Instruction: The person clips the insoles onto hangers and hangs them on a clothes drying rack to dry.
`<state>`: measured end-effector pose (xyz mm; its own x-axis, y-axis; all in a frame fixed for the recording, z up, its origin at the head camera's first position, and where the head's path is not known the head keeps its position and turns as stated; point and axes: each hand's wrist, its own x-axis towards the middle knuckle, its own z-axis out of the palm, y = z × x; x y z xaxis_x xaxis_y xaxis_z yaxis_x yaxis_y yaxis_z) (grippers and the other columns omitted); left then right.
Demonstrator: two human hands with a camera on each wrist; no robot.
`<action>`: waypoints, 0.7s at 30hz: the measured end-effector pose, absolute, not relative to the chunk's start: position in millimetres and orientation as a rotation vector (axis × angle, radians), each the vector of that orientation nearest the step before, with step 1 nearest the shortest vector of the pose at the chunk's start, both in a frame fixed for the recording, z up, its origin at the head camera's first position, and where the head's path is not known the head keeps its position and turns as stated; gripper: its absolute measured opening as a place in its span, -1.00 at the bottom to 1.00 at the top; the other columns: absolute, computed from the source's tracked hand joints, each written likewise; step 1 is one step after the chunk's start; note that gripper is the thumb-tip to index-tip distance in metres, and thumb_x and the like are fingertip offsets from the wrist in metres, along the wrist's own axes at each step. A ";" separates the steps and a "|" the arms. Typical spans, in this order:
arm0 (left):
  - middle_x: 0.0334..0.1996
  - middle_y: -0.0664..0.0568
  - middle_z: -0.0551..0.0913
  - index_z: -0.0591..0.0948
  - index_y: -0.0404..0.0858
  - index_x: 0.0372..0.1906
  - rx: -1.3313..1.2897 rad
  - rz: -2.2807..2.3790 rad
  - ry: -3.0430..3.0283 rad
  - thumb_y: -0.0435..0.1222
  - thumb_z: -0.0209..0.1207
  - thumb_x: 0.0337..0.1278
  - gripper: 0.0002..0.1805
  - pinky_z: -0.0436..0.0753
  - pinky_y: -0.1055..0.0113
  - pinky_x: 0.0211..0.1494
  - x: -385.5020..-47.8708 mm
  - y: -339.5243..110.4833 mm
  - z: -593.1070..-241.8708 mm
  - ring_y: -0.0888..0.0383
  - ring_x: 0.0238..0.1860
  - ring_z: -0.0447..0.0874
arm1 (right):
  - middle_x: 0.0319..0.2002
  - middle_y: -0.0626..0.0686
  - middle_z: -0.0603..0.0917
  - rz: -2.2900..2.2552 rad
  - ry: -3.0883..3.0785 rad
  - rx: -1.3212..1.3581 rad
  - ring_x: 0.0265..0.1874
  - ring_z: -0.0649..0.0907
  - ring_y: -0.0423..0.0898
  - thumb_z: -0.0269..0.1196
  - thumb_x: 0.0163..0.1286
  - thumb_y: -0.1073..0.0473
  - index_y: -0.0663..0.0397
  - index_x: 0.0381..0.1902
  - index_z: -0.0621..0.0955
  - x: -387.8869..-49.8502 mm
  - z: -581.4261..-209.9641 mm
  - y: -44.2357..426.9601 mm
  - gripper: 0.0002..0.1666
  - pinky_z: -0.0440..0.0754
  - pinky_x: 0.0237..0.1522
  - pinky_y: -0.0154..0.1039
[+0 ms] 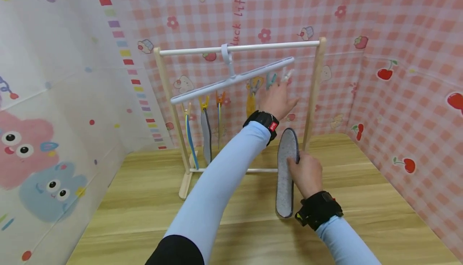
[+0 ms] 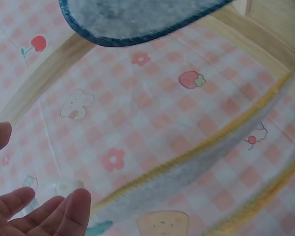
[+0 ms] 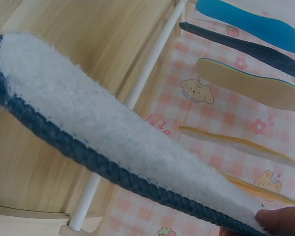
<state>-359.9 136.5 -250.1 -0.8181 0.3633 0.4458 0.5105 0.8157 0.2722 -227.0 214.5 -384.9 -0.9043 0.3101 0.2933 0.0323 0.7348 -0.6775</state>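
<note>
A grey fuzzy insole (image 1: 287, 176) with a dark blue stitched edge stands nearly upright in my right hand (image 1: 307, 173), pinched along its right side. In the right wrist view its pale face (image 3: 108, 132) crosses the picture. My left hand (image 1: 276, 101) reaches up below the right end of a tilted white hanger (image 1: 206, 89), beside a white clip (image 1: 287, 75). Its thumb and fingers are spread apart in the left wrist view; whether they touch the clip, I cannot tell. Close by hang a teal clip (image 1: 271, 79) and a yellow-edged insole (image 2: 187, 162).
The hanger hooks over the white bar (image 1: 275, 46) of a wooden rack (image 1: 314, 92). Under its left half, clips hold a blue insole (image 1: 190, 140), a dark grey insole (image 1: 206, 132) and a beige insole (image 3: 246, 83). A wood-grain table (image 1: 144, 217) lies beneath; patterned cloth surrounds it.
</note>
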 end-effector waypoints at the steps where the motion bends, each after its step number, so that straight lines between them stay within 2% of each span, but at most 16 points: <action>1: 0.35 -0.06 0.42 0.15 0.01 0.56 -0.660 -0.567 -2.628 0.11 0.20 0.27 -0.16 0.56 0.19 0.11 -359.7 138.6 -249.8 0.04 0.14 0.59 | -0.51 0.16 0.59 0.988 -2.549 -0.262 -0.59 0.55 0.00 0.23 0.42 0.16 0.35 -0.26 0.60 -227.2 -385.0 214.6 -0.72 0.39 -0.64 -0.21; 3: 0.27 -0.09 0.46 0.24 -0.09 0.51 -0.670 -0.607 -2.632 0.08 0.20 0.28 -0.21 0.61 0.25 -0.01 -359.5 142.6 -249.9 0.06 0.05 0.62 | -0.49 0.18 0.61 0.987 -2.547 -0.255 -0.58 0.56 0.00 0.24 0.42 0.16 0.36 -0.25 0.61 -227.7 -385.4 214.9 -0.72 0.41 -0.63 -0.21; 9: 0.17 -0.11 0.46 0.32 -0.23 0.42 -0.628 -0.597 -2.626 0.09 0.20 0.28 -0.25 0.56 0.32 0.03 -364.9 154.7 -249.0 0.10 0.08 0.54 | -0.45 0.20 0.66 0.974 -2.531 -0.241 -0.56 0.60 0.00 0.25 0.40 0.17 0.37 -0.25 0.63 -228.4 -385.9 215.6 -0.72 0.45 -0.61 -0.22; 15: 0.16 -0.17 0.48 0.25 -0.35 0.42 -0.550 -0.661 -2.582 0.08 0.23 0.25 -0.16 0.56 0.29 0.07 -372.7 164.3 -246.4 0.05 0.09 0.56 | -0.44 0.19 0.66 0.951 -2.534 -0.247 -0.53 0.60 0.01 0.26 0.39 0.17 0.35 -0.26 0.63 -229.0 -386.5 216.8 -0.74 0.44 -0.56 -0.20; 21: 0.30 -0.30 0.38 0.14 -0.47 0.46 -0.514 -0.739 -2.604 0.10 0.20 0.26 -0.05 0.48 0.27 0.22 -381.0 171.7 -245.6 -0.03 0.23 0.48 | -0.51 0.14 0.61 0.947 -2.532 -0.241 -0.57 0.56 -0.01 0.27 0.39 0.18 0.31 -0.32 0.61 -229.0 -387.3 218.8 -0.76 0.39 -0.58 -0.21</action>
